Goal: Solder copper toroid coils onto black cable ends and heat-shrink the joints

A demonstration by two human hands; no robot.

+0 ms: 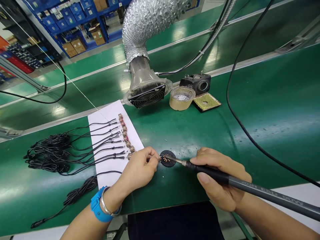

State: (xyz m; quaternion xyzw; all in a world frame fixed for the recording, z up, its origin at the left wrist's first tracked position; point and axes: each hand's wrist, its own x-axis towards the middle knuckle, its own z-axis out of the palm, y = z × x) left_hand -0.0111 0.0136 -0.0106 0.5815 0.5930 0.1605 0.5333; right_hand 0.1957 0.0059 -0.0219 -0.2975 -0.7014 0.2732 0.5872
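1. While the grey-and-black soldering iron (246, 185) is gripped by the curled right hand (231, 166), its metal tip (175, 159) is held over the round black disc (167, 162), toward the front edge of the green bench (200, 130).
2. Beside the disc, the left hand (141, 168) is pinched nearly closed; its contents cannot be discerned.
3. White paper (110, 110) is crossed at its left edge by black cables (50, 153).

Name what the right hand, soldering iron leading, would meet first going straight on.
Probably the left hand, its fingertips just beyond the tip of the soldering iron; depth is unclear, so the tip might catch the round black disc first.
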